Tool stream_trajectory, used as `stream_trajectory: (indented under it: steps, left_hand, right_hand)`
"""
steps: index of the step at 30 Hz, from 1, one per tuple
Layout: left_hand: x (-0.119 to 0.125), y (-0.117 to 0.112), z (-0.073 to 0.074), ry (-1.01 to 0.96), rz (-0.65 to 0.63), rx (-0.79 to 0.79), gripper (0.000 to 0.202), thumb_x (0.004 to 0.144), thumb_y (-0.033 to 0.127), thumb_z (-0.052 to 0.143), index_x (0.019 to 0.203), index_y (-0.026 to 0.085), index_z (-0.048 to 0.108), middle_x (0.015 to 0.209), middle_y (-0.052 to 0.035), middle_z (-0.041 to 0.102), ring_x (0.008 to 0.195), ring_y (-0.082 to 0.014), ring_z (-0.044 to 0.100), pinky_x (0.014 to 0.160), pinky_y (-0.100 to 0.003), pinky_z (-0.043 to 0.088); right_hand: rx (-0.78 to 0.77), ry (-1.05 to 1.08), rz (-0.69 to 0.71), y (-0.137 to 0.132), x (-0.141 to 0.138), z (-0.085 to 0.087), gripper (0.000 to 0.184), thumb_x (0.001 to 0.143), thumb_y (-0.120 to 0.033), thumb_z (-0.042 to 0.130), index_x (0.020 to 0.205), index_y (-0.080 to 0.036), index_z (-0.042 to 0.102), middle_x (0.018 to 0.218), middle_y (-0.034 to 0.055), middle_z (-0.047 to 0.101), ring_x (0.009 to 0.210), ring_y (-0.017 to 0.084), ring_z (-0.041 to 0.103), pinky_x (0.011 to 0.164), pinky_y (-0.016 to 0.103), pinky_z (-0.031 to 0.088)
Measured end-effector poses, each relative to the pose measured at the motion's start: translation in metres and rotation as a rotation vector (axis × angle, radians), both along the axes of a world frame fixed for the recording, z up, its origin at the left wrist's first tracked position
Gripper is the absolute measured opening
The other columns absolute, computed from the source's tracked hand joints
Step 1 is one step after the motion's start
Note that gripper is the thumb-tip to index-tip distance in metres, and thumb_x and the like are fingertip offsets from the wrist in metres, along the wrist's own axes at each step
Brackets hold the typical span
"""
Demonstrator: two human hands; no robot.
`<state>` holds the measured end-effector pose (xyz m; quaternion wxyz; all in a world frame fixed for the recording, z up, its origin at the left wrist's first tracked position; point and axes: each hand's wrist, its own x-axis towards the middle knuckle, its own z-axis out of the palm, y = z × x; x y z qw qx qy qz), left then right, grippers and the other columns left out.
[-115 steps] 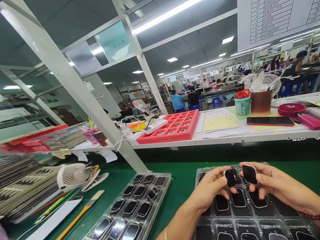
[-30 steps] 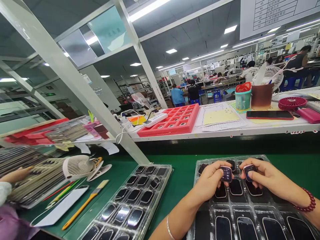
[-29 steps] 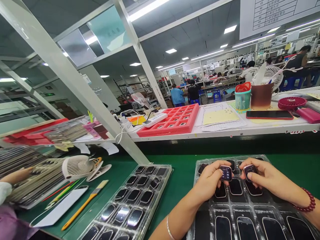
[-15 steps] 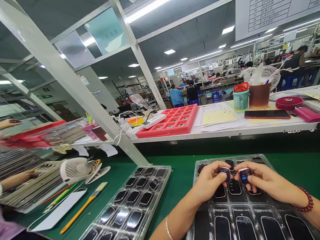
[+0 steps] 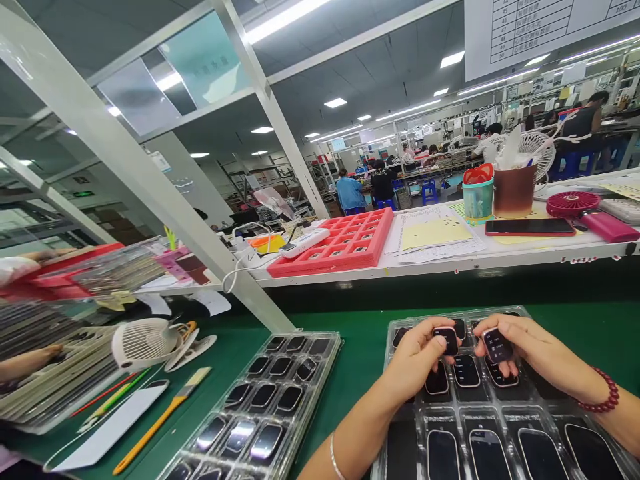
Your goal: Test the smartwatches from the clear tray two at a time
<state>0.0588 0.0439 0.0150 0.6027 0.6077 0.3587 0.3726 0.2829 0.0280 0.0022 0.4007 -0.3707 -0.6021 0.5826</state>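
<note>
My left hand (image 5: 413,357) pinches a strapless smartwatch (image 5: 449,341) with a lit dark screen, thumb across its face. In my right hand (image 5: 543,357) is another smartwatch (image 5: 499,345), its screen showing a menu list, gripped at the edges. Both hands are just above a clear plastic tray (image 5: 410,447) on the green bench. Several dark-screened watches lie in its compartments, and a watch (image 5: 467,371) between my hands has lit text. Further left stands a second clear tray (image 5: 327,363) filled with similar watches.
On the bench at left lie a brush (image 5: 163,420), a white fan (image 5: 143,342) and a white slab (image 5: 113,427). A co-worker's hand (image 5: 33,363) rests by stacked trays. The shelf holds a red foam tray (image 5: 375,250), a phone (image 5: 530,227) and cups (image 5: 479,200).
The watch in my right hand has tilted, and its screen now shows a list. My right thumb has moved off its face. At far left, a co-worker's arm has shifted over the red tray.
</note>
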Motion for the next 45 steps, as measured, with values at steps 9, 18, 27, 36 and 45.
stream_trajectory:
  steps: [9, 18, 27, 36, 45]
  left_hand:
    - [-0.0003, -0.0035, 0.0041, -0.013, -0.041, 0.001, 0.044, 0.071, 0.011, 0.066, 0.114, 0.018, 0.056, 0.096, -0.0049, 0.065, 0.088, -0.0165, 0.060, 0.079, -0.028, 0.047]
    - [0.0006, -0.0009, 0.0007, -0.038, -0.051, -0.001, 0.028, 0.078, 0.027, 0.065, 0.101, 0.013, 0.061, 0.081, -0.0058, 0.066, 0.071, -0.0139, 0.058, 0.062, -0.025, 0.047]
    - [0.0003, -0.0025, 0.0003, -0.004, -0.040, 0.004, 0.024, 0.078, 0.023, 0.062, 0.101, 0.013, 0.061, 0.082, -0.0055, 0.066, 0.072, -0.0137, 0.058, 0.063, -0.025, 0.047]
    - [0.0011, -0.0015, 0.0013, 0.008, -0.049, 0.014, 0.023, 0.079, 0.022, 0.061, 0.100, 0.013, 0.061, 0.082, -0.0054, 0.065, 0.072, -0.0135, 0.058, 0.062, -0.025, 0.047]
    - [0.0020, -0.0032, 0.0032, 0.000, -0.035, 0.004, 0.033, 0.073, 0.011, 0.060, 0.106, 0.014, 0.059, 0.090, -0.0058, 0.067, 0.078, -0.0144, 0.060, 0.070, -0.027, 0.048]
  right_hand:
    - [0.090, -0.051, 0.040, -0.0012, 0.0008, -0.0034, 0.036, 0.088, -0.023, 0.060, 0.122, -0.024, 0.052, 0.113, 0.0067, 0.063, 0.091, 0.019, 0.063, 0.079, 0.033, 0.054]
    - [0.095, -0.066, 0.040, 0.0022, 0.0018, -0.0052, 0.026, 0.094, -0.035, 0.052, 0.114, -0.019, 0.057, 0.097, 0.0057, 0.065, 0.071, 0.015, 0.060, 0.070, 0.032, 0.054]
    - [0.067, -0.072, 0.061, 0.0007, 0.0004, -0.0038, 0.023, 0.094, -0.031, 0.052, 0.112, -0.019, 0.057, 0.097, 0.0043, 0.063, 0.069, 0.013, 0.059, 0.067, 0.029, 0.053]
    - [0.056, -0.056, 0.071, 0.0005, -0.0010, -0.0034, 0.023, 0.093, -0.030, 0.053, 0.112, -0.019, 0.058, 0.096, 0.0039, 0.063, 0.069, 0.012, 0.058, 0.067, 0.029, 0.052]
    - [0.076, -0.078, 0.043, 0.0002, 0.0001, -0.0022, 0.026, 0.093, -0.026, 0.051, 0.118, -0.022, 0.054, 0.104, 0.0053, 0.063, 0.075, 0.014, 0.061, 0.068, 0.030, 0.053]
